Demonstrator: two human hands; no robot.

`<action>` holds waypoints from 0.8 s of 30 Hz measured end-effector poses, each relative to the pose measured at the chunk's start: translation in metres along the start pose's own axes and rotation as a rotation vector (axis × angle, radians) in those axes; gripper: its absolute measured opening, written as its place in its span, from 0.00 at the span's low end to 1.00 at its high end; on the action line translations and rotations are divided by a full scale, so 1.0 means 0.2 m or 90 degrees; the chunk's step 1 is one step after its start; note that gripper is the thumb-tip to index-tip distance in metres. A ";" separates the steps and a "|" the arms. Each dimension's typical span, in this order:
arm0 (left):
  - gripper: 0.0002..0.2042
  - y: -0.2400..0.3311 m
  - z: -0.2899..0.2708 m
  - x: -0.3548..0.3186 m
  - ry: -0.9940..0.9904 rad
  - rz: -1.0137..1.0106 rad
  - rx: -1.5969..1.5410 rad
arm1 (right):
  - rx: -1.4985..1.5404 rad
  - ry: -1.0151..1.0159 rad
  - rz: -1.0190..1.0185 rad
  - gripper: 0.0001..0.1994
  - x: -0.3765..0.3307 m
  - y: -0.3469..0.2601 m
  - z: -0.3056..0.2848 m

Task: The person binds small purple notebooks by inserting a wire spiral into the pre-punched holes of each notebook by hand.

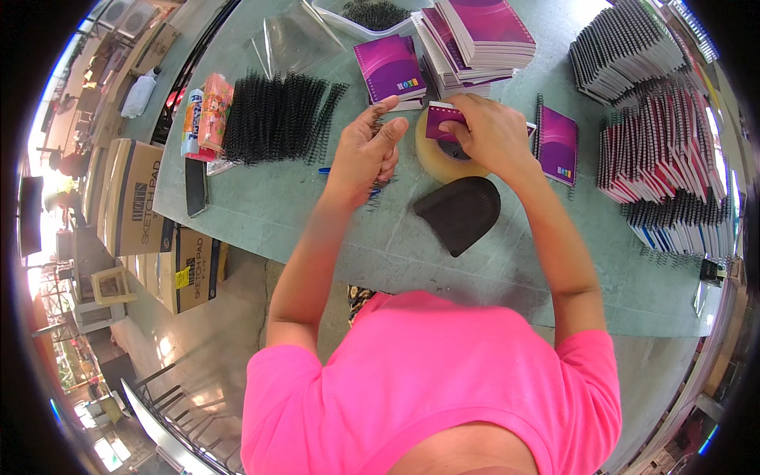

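My left hand [366, 158] is closed round a thin dark spiral binding coil [373, 199], whose end sticks out below the fingers. In my right hand [495, 134] is a small purple-covered notebook [440, 119], pinched between thumb and fingers, with a row of punched holes along its edge. It is held over a wide roll of clear tape [431, 158], partly hidden by that hand. Nearer me lies a dark rounded flat piece [463, 214]. A blue pen [324, 170] shows partly behind my left hand. Right of my right hand lies a purple notebook with a coil [559, 142].
Many black coils [277, 119] lie at left, beside colourful packets [212, 115] and a dark phone-like slab [195, 186]. Purple notebook stacks [483, 36] and a coil-filled tub [326, 16] stand at the back. Bound notebooks [657, 142] are piled at right on the green table [301, 229].
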State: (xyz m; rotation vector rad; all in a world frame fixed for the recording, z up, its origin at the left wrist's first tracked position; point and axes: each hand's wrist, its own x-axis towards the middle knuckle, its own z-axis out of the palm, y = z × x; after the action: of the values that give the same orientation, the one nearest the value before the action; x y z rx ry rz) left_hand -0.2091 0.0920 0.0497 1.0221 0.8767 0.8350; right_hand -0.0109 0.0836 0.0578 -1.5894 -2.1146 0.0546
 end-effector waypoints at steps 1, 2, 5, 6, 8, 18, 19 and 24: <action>0.20 -0.03 0.04 0.01 0.009 0.015 0.010 | 0.000 0.001 -0.006 0.10 0.00 -0.01 0.00; 0.20 -0.05 0.07 0.01 0.019 0.029 0.020 | -0.008 -0.014 -0.005 0.10 0.01 -0.01 0.01; 0.20 -0.03 0.13 -0.04 -0.061 -0.078 0.123 | -0.028 -0.036 -0.006 0.09 0.01 0.01 0.01; 0.19 -0.01 0.11 -0.03 -0.052 -0.059 0.120 | -0.026 -0.027 -0.012 0.09 0.00 0.01 0.02; 0.17 0.03 0.03 -0.02 -0.030 -0.023 0.117 | -0.022 -0.011 -0.007 0.09 0.00 -0.01 0.02; 0.14 0.00 0.09 0.01 0.116 0.342 0.543 | -0.003 0.021 0.039 0.09 0.00 -0.05 0.01; 0.14 -0.01 0.09 0.02 0.137 0.330 0.550 | 0.009 0.038 0.027 0.08 0.00 -0.05 0.01; 0.13 0.02 0.10 0.06 0.167 0.295 0.538 | 0.097 0.091 -0.020 0.08 -0.03 -0.04 0.02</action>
State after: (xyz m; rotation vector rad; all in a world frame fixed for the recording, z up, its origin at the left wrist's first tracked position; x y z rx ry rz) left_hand -0.1868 0.0978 0.0569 1.9340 1.2868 1.0194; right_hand -0.0183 0.0758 0.0554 -1.4270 -1.9760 0.0865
